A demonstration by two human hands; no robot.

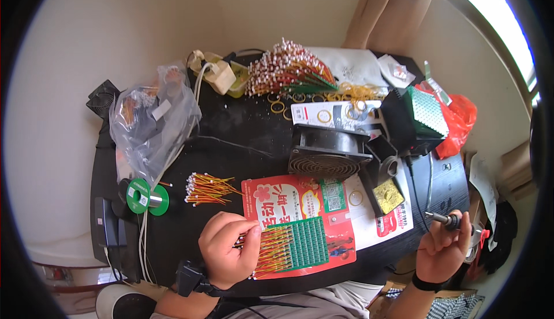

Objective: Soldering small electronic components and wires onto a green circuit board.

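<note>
A green circuit board panel (311, 241) lies on a red printed sheet (259, 195) in front of me. Rows of red and yellow wires (274, 256) run from its left part toward my left hand (231, 250). That hand is closed in a pinch over the wires' left ends; whatever sits between its fingertips is hidden. Off to the right, my right hand (443, 250) grips a soldering iron (443, 220), its metal tip pointing left, away from the board. Loose wires with white connectors (209, 189) lie in a small pile beyond my left hand.
A solder spool (138, 196) stands at left by a clear plastic bag (153, 140). Behind the board are a black fan (329, 152), an iron holder with yellow sponge (388, 196) and a dark boxy unit (404, 126). Wired boards (288, 68) and rubber bands (358, 92) lie farther back.
</note>
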